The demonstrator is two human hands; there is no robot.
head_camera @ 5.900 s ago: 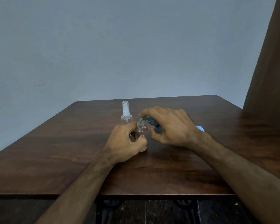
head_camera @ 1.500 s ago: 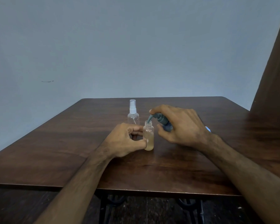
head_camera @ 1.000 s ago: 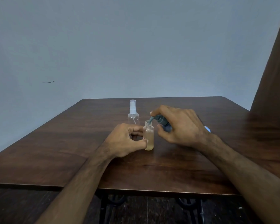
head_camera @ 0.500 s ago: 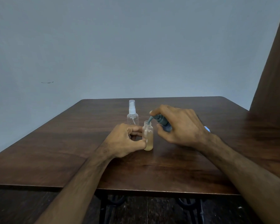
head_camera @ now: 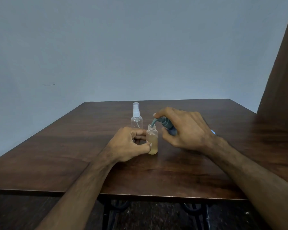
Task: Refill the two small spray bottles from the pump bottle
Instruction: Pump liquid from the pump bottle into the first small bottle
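My left hand (head_camera: 128,143) pinches the open spray bottle (head_camera: 152,140) low on its body, upright on the table (head_camera: 56,155); light and tippy, I judge; my right hand (head_camera: 184,130) wraps the pump bottle (head_camera: 166,126), spout in the neck; bottle 2 (head_camera: 136,119) stands capped behind.

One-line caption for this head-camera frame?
Left hand steadies an open small bottle while right hand aims the pump spout into it.

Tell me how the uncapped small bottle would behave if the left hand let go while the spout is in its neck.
The uncapped bottle is narrow and tall, so it would probably tip easily if the spout nudged it. It is open and nearly full of yellowish liquid, so tipping would likely spill. The left hand pinching it looks necessary.
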